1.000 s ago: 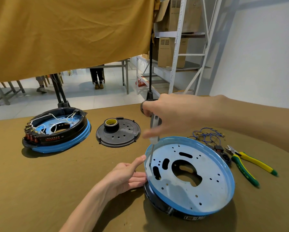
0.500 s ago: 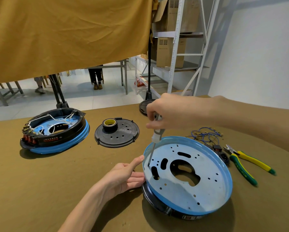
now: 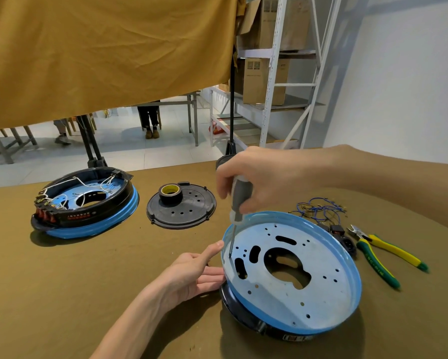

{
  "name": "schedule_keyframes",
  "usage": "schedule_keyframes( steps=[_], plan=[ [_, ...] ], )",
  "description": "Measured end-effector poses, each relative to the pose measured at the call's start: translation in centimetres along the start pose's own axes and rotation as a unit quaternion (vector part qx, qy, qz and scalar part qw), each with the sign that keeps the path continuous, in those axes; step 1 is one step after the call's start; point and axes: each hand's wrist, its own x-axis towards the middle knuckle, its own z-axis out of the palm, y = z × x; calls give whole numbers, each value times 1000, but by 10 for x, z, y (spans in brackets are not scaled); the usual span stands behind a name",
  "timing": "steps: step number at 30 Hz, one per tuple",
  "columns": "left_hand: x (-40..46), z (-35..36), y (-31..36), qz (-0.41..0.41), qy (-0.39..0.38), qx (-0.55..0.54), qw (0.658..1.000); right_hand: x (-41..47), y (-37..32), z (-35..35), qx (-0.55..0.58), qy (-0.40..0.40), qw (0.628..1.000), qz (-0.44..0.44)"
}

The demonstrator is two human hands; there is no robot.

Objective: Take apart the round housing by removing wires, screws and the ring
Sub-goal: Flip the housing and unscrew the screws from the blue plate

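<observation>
Right grip [image 3: 259, 177] wraps screwdriver [image 3: 238, 200], left [image 3: 191, 273] flat-fingered braces housing [image 3: 321, 275] at 9 o'clock; keep tip vertical, press down.

Both hands, left [image 3: 191, 273] & right [image 3: 264, 177], bare; forearms bare, no sleeves, gloves or rings

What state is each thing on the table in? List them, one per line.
Near round blue housing: wires gone, tilted.
Grey-handled screwdriver: upright, tip on the housing's plate.
Right hand: grips the screwdriver.
Left hand: fingers straight, steadying the housing's side.
Far round blue housing: still wired.
Black perforated cover: off, lying flat.
Yellow-green pliers: lying unused.
</observation>
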Motion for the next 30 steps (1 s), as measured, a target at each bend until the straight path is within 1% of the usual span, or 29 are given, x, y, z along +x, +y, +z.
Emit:
schedule_keyframes(
  steps=[1, 2, 3, 4, 6, 7, 8, 10, 12, 15, 17, 20, 23, 27, 30],
  plan=[
    [1, 0, 0, -2, 0, -1, 1000, -1, 0, -1, 24, -8, 1000, -15],
    [2, 0, -1, -3, 1, -1, 1000, -1, 0, 0, 25, -6, 1000, -14],
    [2, -1, -1, -4, 1, -1, 1000, -1, 0, 3, 1, 5, 1000, -3],
    [3, -1, -2, -4, 0, -2, 1000, -1, -1, 6, -54, 27, 998, 15],
    [5, -2, -2, -5, -2, -4, 1000, 1, -1, 10, -196, 75, 976, 66],
    [5, -3, -2, -7, -4, -6, 1000, 3, 0, 11, -218, 84, 969, 78],
    [5, -4, -3, -10, -9, -9, 1000, 3, 1, 11, -199, 81, 974, 74],
    [5, -8, -3, -19, -29, -23, 999, 1, 1, 6, -99, 59, 992, 55],
    [4, -14, -5, -38, -61, -67, 995, -2, 4, 1, -43, 51, 996, 52],
    [4, -21, -5, -67, -88, -164, 980, -8, 14, -1, 3, 94, 993, 68],
    [3, -22, -6, -72, -88, -192, 975, -12, 23, -1, 38, 130, 986, 95],
    [0, -18, -5, -68, -80, -227, 968, -19, 38, -2, 59, 190, 970, 137],
    [-5, -12, -3, -73, -77, -302, 947, -28, 49, 4, 89, 240, 952, 165],
    [-11, 2, -3, -68, -95, -387, 915, -42, 57, 12, 131, 301, 927, 184],
    [-13, 7, -3, -40, -92, -402, 910, -52, 59, 12, 151, 336, 910, 190]
  ],
)
